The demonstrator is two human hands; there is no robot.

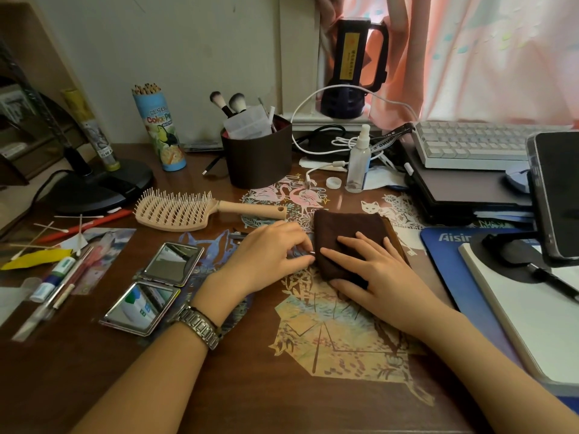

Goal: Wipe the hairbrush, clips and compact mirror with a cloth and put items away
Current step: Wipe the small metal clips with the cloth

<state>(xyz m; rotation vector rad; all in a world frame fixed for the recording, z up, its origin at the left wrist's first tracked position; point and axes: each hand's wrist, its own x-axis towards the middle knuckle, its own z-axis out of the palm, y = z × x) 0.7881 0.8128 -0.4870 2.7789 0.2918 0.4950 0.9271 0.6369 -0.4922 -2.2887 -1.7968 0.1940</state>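
Pressing cloth [349, 233] with right hand [372, 270], clip mostly hidden under left hand [266, 255]

Single head-worn wide-angle view, looking forward and down onto brown desk [94, 371] from close above. Forearms enter from bottom edge, left hand [269, 258] and right hand [376, 270] near frame centre. View faces wall and pink curtain [470, 57] at far side. Edges bowed by lens
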